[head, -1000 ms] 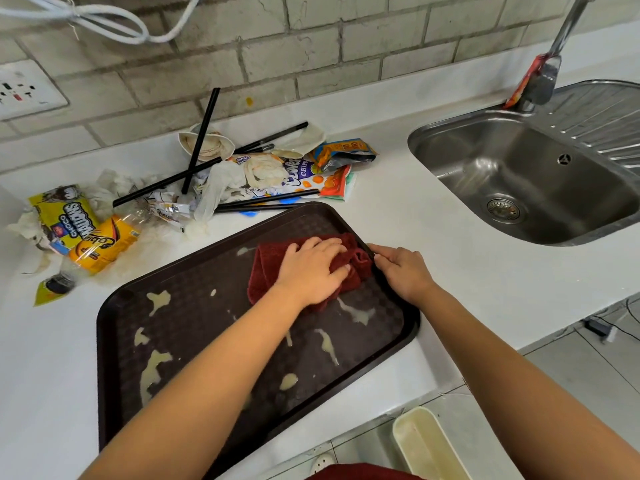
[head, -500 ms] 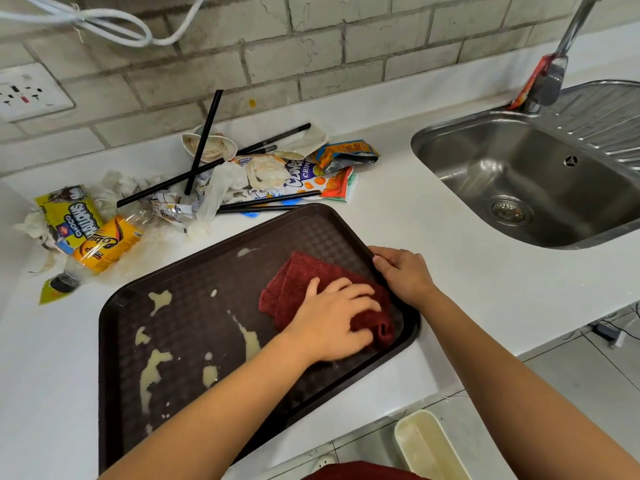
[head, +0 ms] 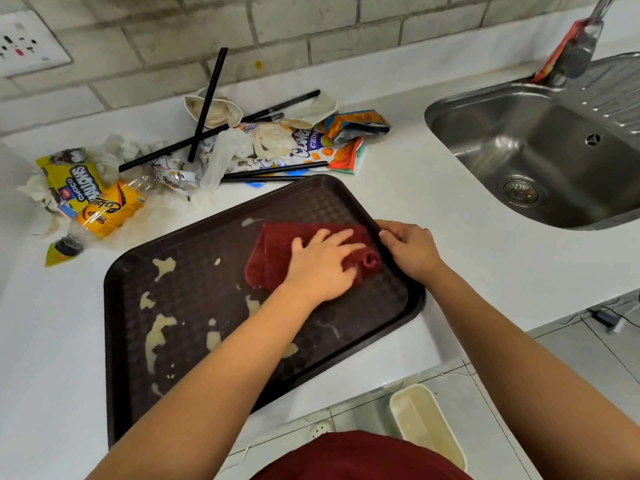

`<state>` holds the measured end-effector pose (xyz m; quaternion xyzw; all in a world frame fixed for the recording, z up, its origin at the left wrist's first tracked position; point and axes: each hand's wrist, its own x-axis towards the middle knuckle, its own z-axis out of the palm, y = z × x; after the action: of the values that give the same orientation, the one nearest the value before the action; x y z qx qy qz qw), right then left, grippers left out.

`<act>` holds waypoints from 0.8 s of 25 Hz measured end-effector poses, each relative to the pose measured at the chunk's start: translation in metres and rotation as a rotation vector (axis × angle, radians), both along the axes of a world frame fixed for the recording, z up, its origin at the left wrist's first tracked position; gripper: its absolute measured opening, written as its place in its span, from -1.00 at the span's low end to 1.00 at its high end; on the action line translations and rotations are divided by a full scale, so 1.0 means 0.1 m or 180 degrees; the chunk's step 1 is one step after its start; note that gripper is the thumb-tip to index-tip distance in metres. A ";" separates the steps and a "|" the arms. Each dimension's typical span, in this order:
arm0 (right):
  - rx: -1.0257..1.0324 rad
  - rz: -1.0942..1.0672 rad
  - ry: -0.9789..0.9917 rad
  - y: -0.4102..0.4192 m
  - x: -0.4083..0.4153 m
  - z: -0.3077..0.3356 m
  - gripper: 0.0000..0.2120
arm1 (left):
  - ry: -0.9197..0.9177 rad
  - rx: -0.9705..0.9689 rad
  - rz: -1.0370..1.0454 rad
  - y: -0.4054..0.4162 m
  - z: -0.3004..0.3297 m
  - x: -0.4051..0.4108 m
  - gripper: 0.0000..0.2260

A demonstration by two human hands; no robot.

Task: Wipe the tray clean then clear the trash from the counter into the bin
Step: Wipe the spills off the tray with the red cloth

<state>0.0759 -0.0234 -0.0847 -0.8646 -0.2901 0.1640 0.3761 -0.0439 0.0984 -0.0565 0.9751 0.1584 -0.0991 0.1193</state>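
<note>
From the head view, a dark brown tray [head: 194,306] lies at a slant on the white counter [head: 467,271]. The left hand [head: 322,265] presses flat on a folded red cloth [head: 277,258] in the tray's far right corner, fingers spread and fairly straight over it. The right hand [head: 408,251] grips the tray's right rim just beside the cloth, fingers curled over the edge. Pale smears [head: 156,337] cover the tray's left and middle; the strip near the cloth looks mostly wiped.

Behind the tray's far edge sits a heap of trash [head: 242,143]: wrappers, black straws, crumpled tissue, a squashed bottle [head: 104,209], touching or nearly touching the rim. The steel sink [head: 540,150] lies to the right, with bare counter between it and the tray. A cream bin [head: 426,424] stands on the floor below the counter's near edge.
</note>
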 end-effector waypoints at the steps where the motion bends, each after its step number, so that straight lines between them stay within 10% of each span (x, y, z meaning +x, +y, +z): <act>1: 0.0019 -0.0045 0.0018 0.00 0.00 0.00 -0.71 | -0.0020 -0.0011 -0.0216 -0.11 0.01 0.00 -0.58; 9: 0.0151 -0.0200 0.0287 0.00 0.03 -0.10 -0.72 | -0.0249 -0.0114 -0.1170 -0.02 -0.05 -0.60 -0.49; 15: 0.0169 -0.0192 0.0277 0.00 0.04 -0.12 -0.71 | -0.0134 -0.0027 0.0035 0.29 -0.02 -0.44 -0.59; 20: 0.0136 -0.0200 0.0129 0.01 0.04 -0.13 -0.71 | -0.0163 -0.0308 -0.0268 -0.01 0.03 -0.43 -0.59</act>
<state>0.0796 -0.0220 -0.0976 -0.8615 -0.2586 0.1634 0.4052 -0.0868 0.0976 -0.0532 0.9762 0.1093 -0.0866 0.1661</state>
